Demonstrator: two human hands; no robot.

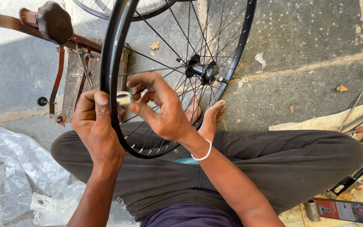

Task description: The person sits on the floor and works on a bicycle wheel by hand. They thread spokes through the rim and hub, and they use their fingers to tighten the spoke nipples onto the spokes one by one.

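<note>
A black bicycle wheel rim (pixel 111 54) with thin spokes and a hub (pixel 202 71) stands upright between my crossed legs. My left hand (pixel 96 126) grips the rim from the left side, thumb up against it. My right hand (pixel 160 105) reaches through the spokes and pinches a small metal spoke tool (pixel 125 99) at the rim's inner edge. A white band sits on my right wrist. My bare feet (pixel 209 115) rest behind the wheel.
A rusty brown stand with a wooden board (pixel 74 80) lies at the upper left. Crumpled clear plastic (pixel 13 172) covers the ground at the lower left. Tools and a phone (pixel 344 210) lie on a cloth at the right. Another wheel (pixel 118 10) shows at the top.
</note>
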